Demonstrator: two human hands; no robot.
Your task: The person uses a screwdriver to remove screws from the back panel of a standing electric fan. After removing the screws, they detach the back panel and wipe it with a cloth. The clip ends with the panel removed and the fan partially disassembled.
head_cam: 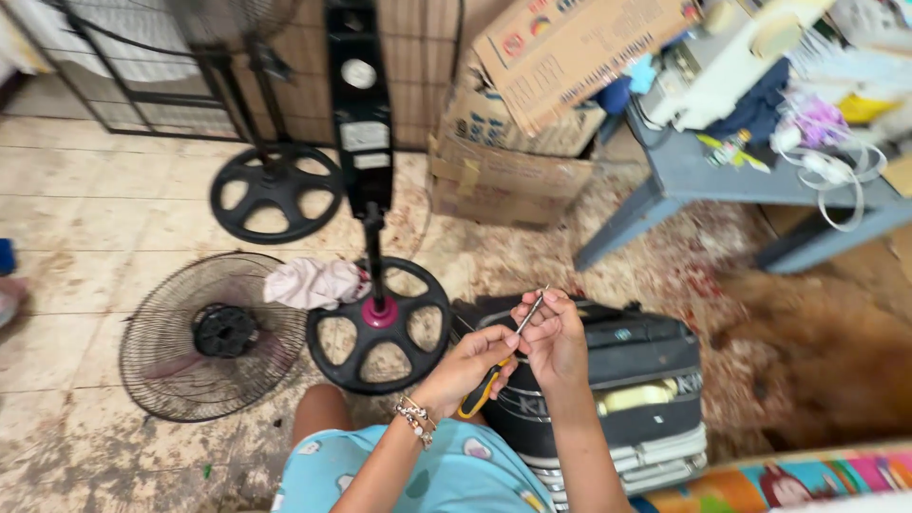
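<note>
Sitting over a dirty tiled floor point(85, 190), the person has fan parts spread out so each is easy to reach. Far above the hands and to the right stands a grey-blue desk point(703, 176) piled with bits, next to brown cardboard boxes point(532, 104). Just under and to the right of the hands is a black and grey tool case point(636, 380), kept close for tools. Left of the hands lies a round wire fan guard point(209, 337), flat on the floor. Just above the left hand stands a black fan pole on a round spoked base point(380, 328), with a pink cloth point(313, 282) beside it. The left hand point(470, 366) is clenched around the yellow and black handle of a thin screwdriver point(513, 337). The right hand point(551, 332) pinches its metal shaft near the tip, keeping it steady. Both hands hold it up in front of the body.
</note>
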